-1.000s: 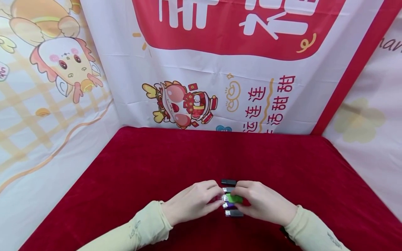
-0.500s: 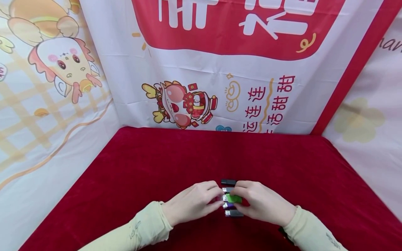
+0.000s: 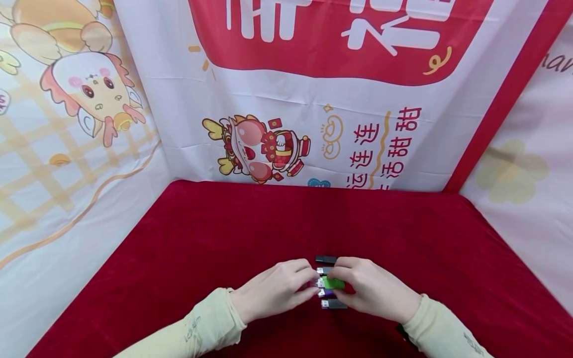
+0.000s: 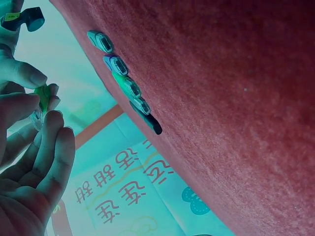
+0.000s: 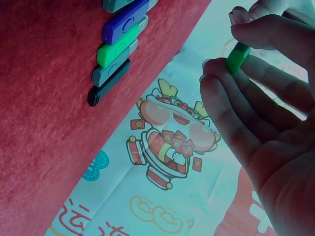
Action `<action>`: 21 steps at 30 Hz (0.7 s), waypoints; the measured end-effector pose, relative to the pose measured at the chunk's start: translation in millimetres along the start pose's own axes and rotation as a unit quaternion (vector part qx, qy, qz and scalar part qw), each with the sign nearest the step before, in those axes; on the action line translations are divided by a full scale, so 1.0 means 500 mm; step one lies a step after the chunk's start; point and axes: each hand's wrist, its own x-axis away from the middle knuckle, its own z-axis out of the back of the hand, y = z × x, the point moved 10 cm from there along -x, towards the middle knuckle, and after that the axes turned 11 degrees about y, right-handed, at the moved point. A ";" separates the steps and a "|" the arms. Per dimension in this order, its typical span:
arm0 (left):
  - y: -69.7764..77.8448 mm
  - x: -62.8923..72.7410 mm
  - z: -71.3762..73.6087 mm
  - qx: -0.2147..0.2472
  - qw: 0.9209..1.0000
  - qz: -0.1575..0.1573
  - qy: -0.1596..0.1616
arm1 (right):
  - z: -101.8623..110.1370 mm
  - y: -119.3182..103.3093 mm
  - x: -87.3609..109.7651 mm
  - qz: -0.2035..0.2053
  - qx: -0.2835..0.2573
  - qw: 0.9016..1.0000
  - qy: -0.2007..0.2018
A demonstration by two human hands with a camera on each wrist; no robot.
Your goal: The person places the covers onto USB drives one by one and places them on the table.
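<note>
In the head view my left hand (image 3: pixel 278 284) and right hand (image 3: pixel 375 289) meet fingertip to fingertip above the table. Between them, a small green USB stick (image 5: pixel 237 58) is pinched by the right thumb and fingers. Its other end carries a clear piece like a cap (image 4: pixel 37 119), which the left fingers grip. Below the hands lie several USB sticks side by side: grey (image 3: pixel 336 304), purple (image 5: pixel 125 22), green (image 5: pixel 118 47), another grey (image 5: pixel 112 70) and black (image 3: pixel 325 259). Metal plugs show on most of them. The right fingers cover part of the row in the head view.
Dark red cloth (image 3: pixel 215 233) covers the table. Printed white hangings (image 3: pixel 179 124) stand behind it and along both sides. A small black device (image 4: pixel 24 19) sits at the right wrist.
Hardly anything differs. Both hands stay at the same place over the row, with only a very slight shift of the right hand to the left.
</note>
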 end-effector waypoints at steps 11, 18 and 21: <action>0.005 -0.003 -0.002 0.000 1.000 -0.006 0.003 | 0.001 0.000 0.001 -0.007 -0.007 1.000 -0.002; 0.006 -0.005 -0.003 0.000 1.000 -0.003 -0.002 | 0.000 -0.002 -0.001 -0.011 -0.014 1.000 -0.004; 0.008 -0.007 -0.004 0.000 1.000 -0.006 -0.002 | -0.001 -0.006 -0.001 -0.006 -0.016 1.000 -0.007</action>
